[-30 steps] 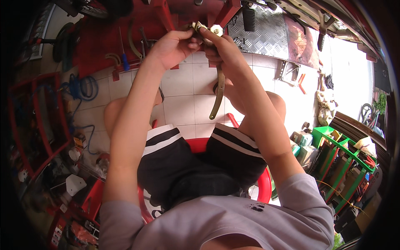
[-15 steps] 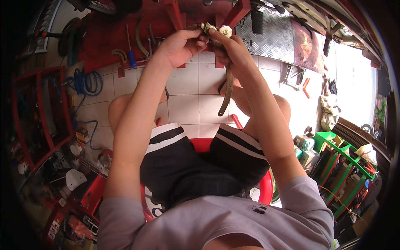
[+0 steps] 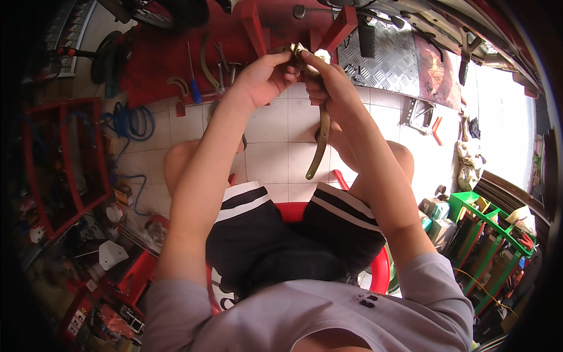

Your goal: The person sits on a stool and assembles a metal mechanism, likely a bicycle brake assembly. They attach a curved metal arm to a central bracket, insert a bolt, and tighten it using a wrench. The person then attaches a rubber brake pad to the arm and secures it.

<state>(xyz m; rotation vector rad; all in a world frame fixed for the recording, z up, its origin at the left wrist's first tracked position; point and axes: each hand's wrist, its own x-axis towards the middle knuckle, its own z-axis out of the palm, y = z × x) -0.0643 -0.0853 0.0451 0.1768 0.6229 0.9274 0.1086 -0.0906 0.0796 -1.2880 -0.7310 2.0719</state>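
Observation:
Held out in front of me, between two red uprights, is a brass-coloured metal part (image 3: 323,55) whose exact kind I cannot make out. From it a long, narrow, curved metal strip (image 3: 322,144) hangs below my right hand (image 3: 330,87), with a hole near its lower end. My right hand is wrapped around the part, thumb on top. My left hand (image 3: 265,81) pinches its left end between thumb and fingers, the other fingers curled. Both hands hide much of it. Beyond my left forearm lie a blue-handled screwdriver (image 3: 196,89), a wrench (image 3: 222,57) and a curved hook-shaped tool (image 3: 179,85).
The red platform (image 3: 152,61) has two slanted red uprights (image 3: 253,30) near my hands. A checker-plate panel (image 3: 384,58) adjoins on the right. A red metal frame (image 3: 69,167) and blue hose (image 3: 138,123) are at left, a green tool rack (image 3: 495,218) at right.
The whole view has shifted slightly, so the scene sits lower and farther right. Both hands still grip the metal part, and its strip hangs much as before.

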